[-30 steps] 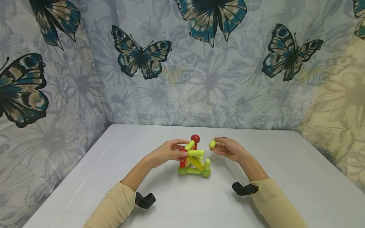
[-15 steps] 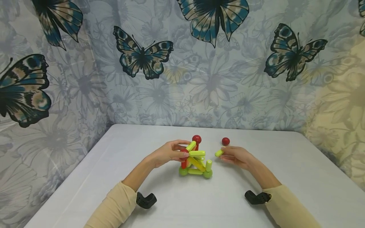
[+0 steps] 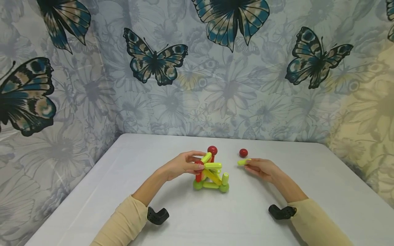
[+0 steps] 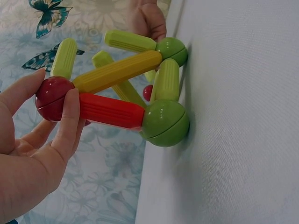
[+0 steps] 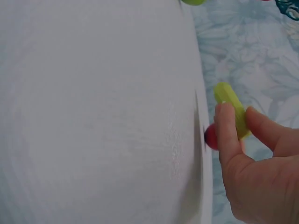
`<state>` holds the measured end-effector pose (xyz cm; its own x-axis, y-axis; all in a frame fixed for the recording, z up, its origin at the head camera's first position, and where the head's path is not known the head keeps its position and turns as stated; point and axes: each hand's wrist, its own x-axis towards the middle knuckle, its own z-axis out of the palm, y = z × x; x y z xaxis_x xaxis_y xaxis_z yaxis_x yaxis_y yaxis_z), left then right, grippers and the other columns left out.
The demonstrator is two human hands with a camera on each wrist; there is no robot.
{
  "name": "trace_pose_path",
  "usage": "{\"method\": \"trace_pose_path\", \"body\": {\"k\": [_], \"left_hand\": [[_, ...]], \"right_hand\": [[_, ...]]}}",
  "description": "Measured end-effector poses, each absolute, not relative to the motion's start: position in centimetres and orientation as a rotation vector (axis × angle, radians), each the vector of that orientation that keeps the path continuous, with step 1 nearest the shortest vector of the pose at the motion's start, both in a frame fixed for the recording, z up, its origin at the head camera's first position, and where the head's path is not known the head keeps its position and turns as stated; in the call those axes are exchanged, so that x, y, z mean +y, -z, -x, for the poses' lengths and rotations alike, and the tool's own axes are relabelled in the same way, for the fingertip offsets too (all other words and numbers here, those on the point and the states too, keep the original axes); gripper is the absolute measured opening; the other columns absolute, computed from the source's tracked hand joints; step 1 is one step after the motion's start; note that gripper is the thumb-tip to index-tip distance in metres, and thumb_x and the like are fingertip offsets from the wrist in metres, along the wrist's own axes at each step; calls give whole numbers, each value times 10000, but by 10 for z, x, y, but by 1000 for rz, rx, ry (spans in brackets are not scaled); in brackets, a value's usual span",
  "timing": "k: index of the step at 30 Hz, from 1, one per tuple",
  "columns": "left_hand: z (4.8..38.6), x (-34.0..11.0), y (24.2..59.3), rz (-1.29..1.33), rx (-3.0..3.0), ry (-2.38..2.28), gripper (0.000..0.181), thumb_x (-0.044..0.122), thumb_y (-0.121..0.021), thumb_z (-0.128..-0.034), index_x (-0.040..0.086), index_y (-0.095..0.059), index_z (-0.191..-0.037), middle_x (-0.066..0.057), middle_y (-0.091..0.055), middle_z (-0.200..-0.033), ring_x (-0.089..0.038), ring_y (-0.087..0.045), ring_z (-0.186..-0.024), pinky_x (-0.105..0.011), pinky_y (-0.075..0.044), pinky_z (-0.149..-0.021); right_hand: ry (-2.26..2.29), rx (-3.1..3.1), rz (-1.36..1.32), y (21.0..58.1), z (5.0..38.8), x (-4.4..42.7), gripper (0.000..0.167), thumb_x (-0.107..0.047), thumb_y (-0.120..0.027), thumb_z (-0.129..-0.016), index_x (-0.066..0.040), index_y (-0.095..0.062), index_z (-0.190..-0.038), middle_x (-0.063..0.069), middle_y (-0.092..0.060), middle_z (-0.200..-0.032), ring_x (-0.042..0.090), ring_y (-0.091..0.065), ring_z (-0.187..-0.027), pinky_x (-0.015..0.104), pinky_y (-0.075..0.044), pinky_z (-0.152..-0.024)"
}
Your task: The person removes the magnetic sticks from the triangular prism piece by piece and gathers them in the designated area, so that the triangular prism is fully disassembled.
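Observation:
My left hand grips a red ball at an upper corner of a structure of toy rods and balls. A red rod runs from that ball down to a green ball on the table. A yellow rod slants across to another green ball, which carries an upright lime rod. Another red ball tops the far corner. Right of the structure, my right hand pinches a loose lime rod between thumb and fingers, apart from the structure.
A loose red ball lies on the white table just beyond my right hand. Black wrist mounts stick out from both sleeves. A butterfly-patterned backdrop rises behind the table's far edge.
My right hand has drawn away to the right from the structure with the lime rod, which now lies more level. The loose red ball has come into full view. My left hand keeps its grip.

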<state>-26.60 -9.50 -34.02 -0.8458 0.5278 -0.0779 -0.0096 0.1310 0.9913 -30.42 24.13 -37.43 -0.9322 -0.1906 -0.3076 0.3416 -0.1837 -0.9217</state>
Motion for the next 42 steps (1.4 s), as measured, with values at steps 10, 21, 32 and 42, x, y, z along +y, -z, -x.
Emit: {"method": "trace_pose_path", "body": {"k": [10, 21, 32, 42], "left_hand": [[266, -95, 340, -497, 2007, -1758, 515, 101, -658, -908, 72, -467, -1386, -145, -557, -1212, -231, -616, -1000, -365, -517, -873], [266, -95, 340, -496, 1998, -1770, 509, 93, -660, -906, 73, -474, -1379, -137, -560, -1207, -238, -615, -1002, -366, -519, -870], [266, -95, 340, -491, 1994, -1772, 509, 100, -660, -907, 79, -474, -1380, -134, -563, -1203, -238, -617, -1000, -367, -518, -871], [264, -95, 339, -528, 1982, -1761, 517, 88, -651, -912, 35, -449, -1385, -151, -554, -1226, -229, -611, -1011, -383, -505, -894]], "right_hand": [[2098, 1947, -432, 378, 315, 257, 541, -56, -601, -937, 115, -318, -1365, 46, -650, -771, 127, -668, -702, 251, -550, -743], [2032, 2058, -610, 382, 325, 260, 289, -79, -610, -937, 75, -493, -1152, 46, -653, -661, 119, -667, -599, 230, -557, -663], [2067, 2055, -670, 385, 330, 263, 396, -52, -556, -960, 120, -438, -1296, 51, -647, -656, 97, -657, -600, 210, -551, -667], [2044, 2081, -671, 385, 330, 265, 456, -79, -546, -973, 107, -376, -1353, 43, -632, -684, 100, -653, -617, 229, -555, -680]]}}
